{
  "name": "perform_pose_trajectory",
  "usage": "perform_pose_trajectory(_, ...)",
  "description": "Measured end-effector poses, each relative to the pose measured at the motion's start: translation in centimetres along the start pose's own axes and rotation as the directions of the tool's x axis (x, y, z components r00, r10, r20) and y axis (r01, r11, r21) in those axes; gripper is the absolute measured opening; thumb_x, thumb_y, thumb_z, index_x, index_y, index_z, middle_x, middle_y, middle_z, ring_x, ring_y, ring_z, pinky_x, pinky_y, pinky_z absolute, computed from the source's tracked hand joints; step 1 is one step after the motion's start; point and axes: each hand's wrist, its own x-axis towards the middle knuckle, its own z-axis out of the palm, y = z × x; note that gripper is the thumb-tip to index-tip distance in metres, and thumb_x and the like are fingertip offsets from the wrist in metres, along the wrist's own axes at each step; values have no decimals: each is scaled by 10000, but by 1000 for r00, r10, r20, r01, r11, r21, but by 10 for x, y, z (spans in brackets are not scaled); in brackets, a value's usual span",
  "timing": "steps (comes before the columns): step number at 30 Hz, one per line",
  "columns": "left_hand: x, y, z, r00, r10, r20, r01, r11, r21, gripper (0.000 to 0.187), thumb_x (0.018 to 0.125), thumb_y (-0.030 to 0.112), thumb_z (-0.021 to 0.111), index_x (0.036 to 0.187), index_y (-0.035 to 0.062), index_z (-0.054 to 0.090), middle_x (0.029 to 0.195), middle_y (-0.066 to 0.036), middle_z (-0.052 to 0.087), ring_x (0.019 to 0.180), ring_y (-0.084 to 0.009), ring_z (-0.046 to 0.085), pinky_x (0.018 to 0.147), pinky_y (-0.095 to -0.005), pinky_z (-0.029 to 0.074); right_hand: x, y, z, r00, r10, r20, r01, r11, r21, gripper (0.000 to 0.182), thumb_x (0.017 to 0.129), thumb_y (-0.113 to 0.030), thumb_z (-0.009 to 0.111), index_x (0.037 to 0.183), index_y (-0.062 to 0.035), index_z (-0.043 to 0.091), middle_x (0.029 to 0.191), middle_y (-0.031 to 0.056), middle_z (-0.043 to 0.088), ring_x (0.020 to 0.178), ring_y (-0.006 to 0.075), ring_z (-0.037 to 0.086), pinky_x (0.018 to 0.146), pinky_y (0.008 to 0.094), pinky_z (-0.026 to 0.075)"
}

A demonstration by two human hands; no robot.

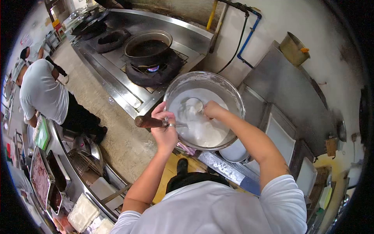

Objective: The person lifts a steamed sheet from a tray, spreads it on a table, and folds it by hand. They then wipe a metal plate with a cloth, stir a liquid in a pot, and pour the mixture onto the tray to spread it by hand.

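Observation:
A large steel bowl (237,102) holds a thick white liquid (206,134) in front of me. My left hand (164,130) is at the bowl's left rim, its fingers closed around a tool with a brown wooden handle (148,122), whose metal shaft reaches over the white liquid. Inside the bowl, my right hand (212,110) is closed beside a round, white-coated ladle or cup (194,104). What its fingers grip is hidden.
Beyond the bowl, a wok (148,43) sits over a lit burner on the steel stove (117,74). A person (46,91) bends over the left counter, near a green board (42,135). Trays (41,177) stand lower left; a metal pot (294,49) stands upper right.

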Motion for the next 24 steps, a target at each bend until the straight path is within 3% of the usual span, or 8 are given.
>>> perform_pose_trajectory(4,-14,-1,-7,999,31,27,-37,968,248,329,854,3,754,1144,-11,598,1354,-202,535,1240,-313,553,1059,-415,439,-57,1,-31,998,-41,51,22,945,325,126,922,-44,604,850,19,686,715,70,634,582,158,582,535,314,497)
perform_pose_trajectory(5,-19,6,-7,999,43,20,-46,969,241,437,830,30,785,1207,-6,567,1311,-182,557,1216,-296,553,1056,-403,430,-68,4,-38,997,-48,54,28,944,329,122,923,-43,602,859,20,684,718,67,629,586,153,576,539,314,496)
perform_pose_trajectory(8,-60,-17,-24,978,-208,-18,206,948,241,458,801,44,813,1182,5,563,1227,-153,586,1128,-244,565,982,-377,454,-98,18,-63,996,-81,42,61,933,354,119,915,-53,602,845,13,671,713,56,616,590,146,560,543,322,488)
perform_pose_trajectory(10,-88,-31,-34,998,-65,22,61,986,158,377,806,66,814,1098,10,581,1094,-113,624,992,-190,574,883,-334,470,-121,32,-80,993,-113,17,98,919,381,139,897,-75,613,785,-7,656,692,47,611,583,154,554,537,338,478)
perform_pose_trajectory(14,-143,-13,-33,950,-264,166,230,953,196,201,870,92,759,961,2,605,949,-95,642,834,-167,575,771,-317,486,-175,60,-115,995,-103,-6,97,911,401,113,920,-48,605,911,36,680,713,29,592,617,117,535,589,299,494)
perform_pose_trajectory(16,-166,-1,-11,916,-337,218,305,937,169,156,897,104,734,909,2,616,893,-88,645,796,-171,588,745,-320,497,-202,83,-130,994,-109,-25,110,903,416,122,925,-56,605,923,37,682,716,22,591,615,112,528,593,295,493)
perform_pose_trajectory(20,-196,32,51,875,-188,447,107,974,202,147,907,109,724,885,-23,663,807,-105,678,748,-180,631,723,-325,516,-255,147,-151,995,-64,-75,92,877,471,136,935,-78,609,931,31,689,720,16,591,623,103,528,599,288,487)
perform_pose_trajectory(24,-227,55,118,783,-215,584,140,975,170,168,902,136,747,893,-19,683,803,-120,693,726,-191,643,701,-327,519,-306,225,-160,991,38,-125,31,861,507,142,944,-90,601,894,16,681,722,16,593,641,100,544,594,286,474)
